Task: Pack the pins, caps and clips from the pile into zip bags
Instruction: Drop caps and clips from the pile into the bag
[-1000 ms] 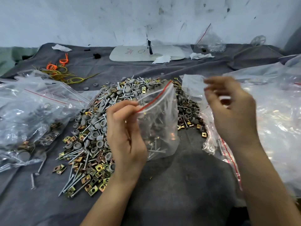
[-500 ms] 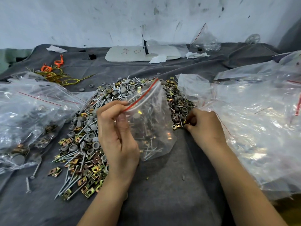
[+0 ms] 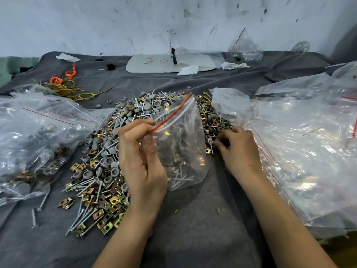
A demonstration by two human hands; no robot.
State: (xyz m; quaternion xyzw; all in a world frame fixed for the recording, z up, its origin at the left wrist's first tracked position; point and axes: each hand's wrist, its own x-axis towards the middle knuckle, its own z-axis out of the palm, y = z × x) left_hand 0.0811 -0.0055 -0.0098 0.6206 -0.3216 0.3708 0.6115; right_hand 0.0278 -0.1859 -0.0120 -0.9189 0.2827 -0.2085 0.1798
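The zip bag (image 3: 179, 144) stands open in the middle of the table, lifted just off the grey cloth (image 3: 193, 229), with a few pins (image 3: 181, 179) lying in its lower corner. The left hand (image 3: 141, 161) holds it by the mouth, fingers curled over the red-striped rim and thumb pressed against the plastic. That grip takes only one side of the rim, so the far side could sag shut and turn the next handful away.

The right hand (image 3: 237, 149) is down at the near right edge of the pile (image 3: 96, 163), fingers curled onto the parts. It probably has a pin or a clip between the fingertips, but the knuckles hide them and I cannot tell.

The pile mixes pins with grey caps (image 3: 114, 172) and brass clips (image 3: 107, 228), all tangled, so a pick may drag a neighbour along and drop it on the cloth. Long pins carried crosswise could catch on the rim. Their points could also pierce the thin plastic if dropped in hard.

The stack of empty bags (image 3: 301, 151) lies touching the right wrist, and a quick lift might pull one into the pile. The filled bags (image 3: 34, 136) lie well to the left, with loose pins beside them.
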